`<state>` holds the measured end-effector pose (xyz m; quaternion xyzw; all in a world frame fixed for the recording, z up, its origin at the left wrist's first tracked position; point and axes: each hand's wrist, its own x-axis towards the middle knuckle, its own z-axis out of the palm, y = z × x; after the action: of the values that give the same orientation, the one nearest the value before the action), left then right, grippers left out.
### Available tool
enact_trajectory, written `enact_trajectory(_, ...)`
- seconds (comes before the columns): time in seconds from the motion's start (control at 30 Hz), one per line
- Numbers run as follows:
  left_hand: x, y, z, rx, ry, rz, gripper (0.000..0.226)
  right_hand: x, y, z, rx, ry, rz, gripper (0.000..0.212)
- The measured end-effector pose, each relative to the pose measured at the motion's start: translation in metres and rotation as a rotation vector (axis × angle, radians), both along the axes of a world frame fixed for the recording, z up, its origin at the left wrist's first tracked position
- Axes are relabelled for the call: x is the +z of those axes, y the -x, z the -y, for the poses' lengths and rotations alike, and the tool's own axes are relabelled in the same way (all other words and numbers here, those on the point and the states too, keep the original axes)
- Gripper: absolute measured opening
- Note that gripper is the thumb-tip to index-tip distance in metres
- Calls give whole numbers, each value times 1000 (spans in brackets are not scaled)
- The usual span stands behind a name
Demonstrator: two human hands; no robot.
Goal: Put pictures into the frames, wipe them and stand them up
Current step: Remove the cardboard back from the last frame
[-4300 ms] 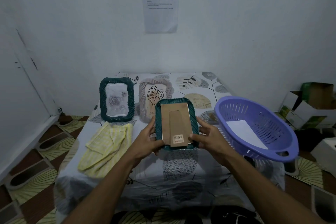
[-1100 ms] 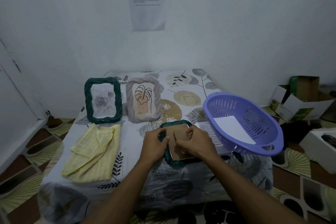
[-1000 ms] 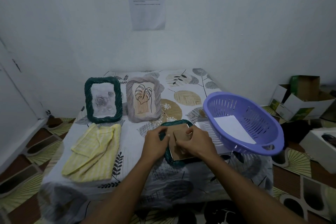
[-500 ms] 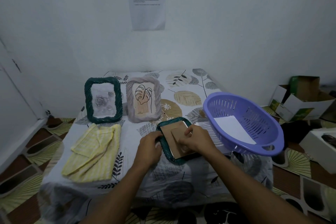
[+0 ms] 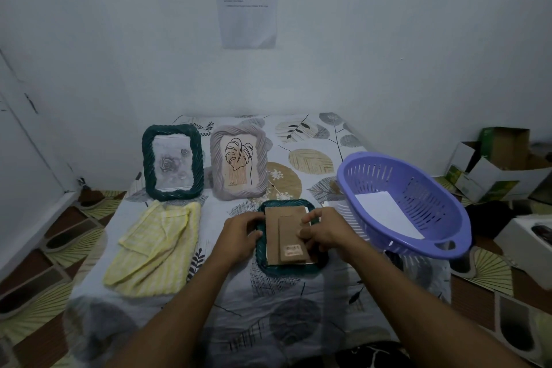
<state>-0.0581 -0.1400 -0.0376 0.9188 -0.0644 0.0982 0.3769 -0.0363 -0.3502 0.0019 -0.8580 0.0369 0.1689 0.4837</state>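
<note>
The green frame [image 5: 172, 162] and the grey frame [image 5: 238, 162] already stand with pictures, at 11 and 12 o'clock on the table. The third frame [image 5: 288, 268] lies face down at centre. Your left hand [image 5: 239, 236] grips its 9 o'clock rim, and your right hand [image 5: 325, 231] lays bent fingers on the backing [image 5: 273, 233]; whether it pinches anything, I cannot tell. Wiping and standing it probably remain.

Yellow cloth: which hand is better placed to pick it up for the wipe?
Left, probably. The yellow cloth lies nearer the left hand, which holds the left edge of the face-down green frame. The right hand, on the cardboard back, would have to cross over the frame.
</note>
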Motion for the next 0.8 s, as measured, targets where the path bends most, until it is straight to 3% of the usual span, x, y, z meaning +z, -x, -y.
enact_trajectory(0.37,0,0,17,67,-20,0,28,0,7,-1,-41,-301,-96,21)
enact_trajectory(0.53,6,-2,23,182,75,-5,19,0,8,3,-55,-318,-79,24)
enact_trajectory(0.7,15,-2,22,189,476,-193,8,-3,7,4,-28,-248,29,19)
enact_trajectory(0.8,17,-1,21,202,566,-268,9,-10,3,5,-34,97,284,13)
